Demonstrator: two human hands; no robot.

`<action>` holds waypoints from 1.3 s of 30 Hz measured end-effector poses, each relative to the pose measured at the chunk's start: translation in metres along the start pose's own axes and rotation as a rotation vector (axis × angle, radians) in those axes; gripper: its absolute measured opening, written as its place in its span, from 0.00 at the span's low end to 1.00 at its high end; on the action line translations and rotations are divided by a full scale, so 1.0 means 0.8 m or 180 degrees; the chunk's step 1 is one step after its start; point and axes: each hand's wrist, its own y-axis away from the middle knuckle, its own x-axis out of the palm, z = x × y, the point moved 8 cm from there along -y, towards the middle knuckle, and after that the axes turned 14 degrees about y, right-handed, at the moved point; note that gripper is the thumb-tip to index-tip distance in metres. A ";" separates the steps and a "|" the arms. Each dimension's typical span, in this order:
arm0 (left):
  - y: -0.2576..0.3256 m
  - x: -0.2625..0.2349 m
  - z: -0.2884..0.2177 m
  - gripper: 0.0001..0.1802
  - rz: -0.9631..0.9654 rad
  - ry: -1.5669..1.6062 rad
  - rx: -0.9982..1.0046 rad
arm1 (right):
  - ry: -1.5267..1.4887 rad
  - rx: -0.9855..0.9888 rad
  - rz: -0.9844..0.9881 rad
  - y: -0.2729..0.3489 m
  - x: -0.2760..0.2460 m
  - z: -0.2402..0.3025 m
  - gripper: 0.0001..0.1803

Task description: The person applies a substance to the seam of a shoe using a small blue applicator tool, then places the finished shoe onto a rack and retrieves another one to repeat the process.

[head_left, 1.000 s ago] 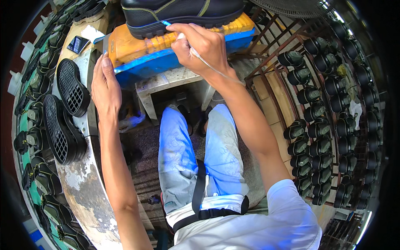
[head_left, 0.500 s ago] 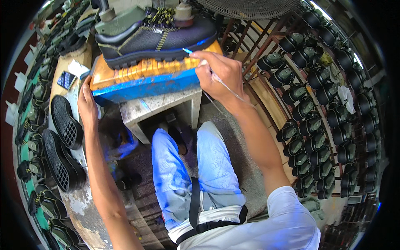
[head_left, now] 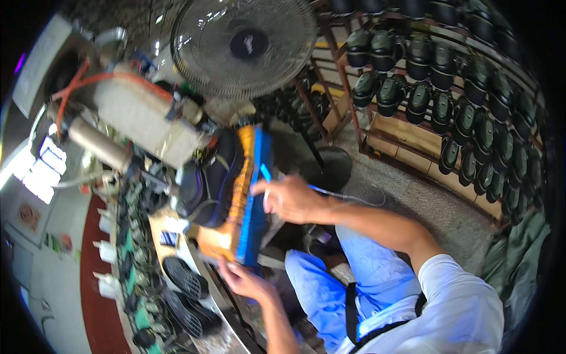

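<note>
A black work shoe [head_left: 223,168] with yellow stitching lies clamped on an orange-and-blue press block [head_left: 252,206], under the press machine. My right hand [head_left: 295,200] is closed around a slim pen-like tool [head_left: 265,172] with a bright blue end, beside the block's blue side. A thin pale cord [head_left: 342,194] trails from that hand. My left hand [head_left: 244,280], slightly blurred, has its fingers stretched out against the block's near end and grips nothing. Two loose black soles [head_left: 186,277] rest on the bench left of that hand.
A large round fan [head_left: 247,44] stands beyond the block. Racks of black shoes [head_left: 442,106] fill the right side. The press cylinder [head_left: 100,141] with orange hoses is at the left. More shoes line a green conveyor [head_left: 141,318]. A small dark-blue packet [head_left: 169,238] lies on the bench.
The view has swung left and tilted, so the press and fan now show more fully. Both hands stay by the block; the right hand still holds the blue-ended tool.
</note>
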 end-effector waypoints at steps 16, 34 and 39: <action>-0.227 0.244 -0.067 0.48 0.3259 -0.0941 0.0114 | 0.0551 0.0215 0.0866 -0.126 0.027 -0.082 0.54; 0.038 0.306 -0.253 0.49 0.4538 -0.0124 0.1850 | 0.1472 -0.1277 -0.0710 0.153 -0.249 0.096 0.57; 0.228 0.387 -0.225 0.48 0.6114 0.0749 0.1072 | 0.1390 0.1394 -0.1102 0.336 -0.316 0.082 0.42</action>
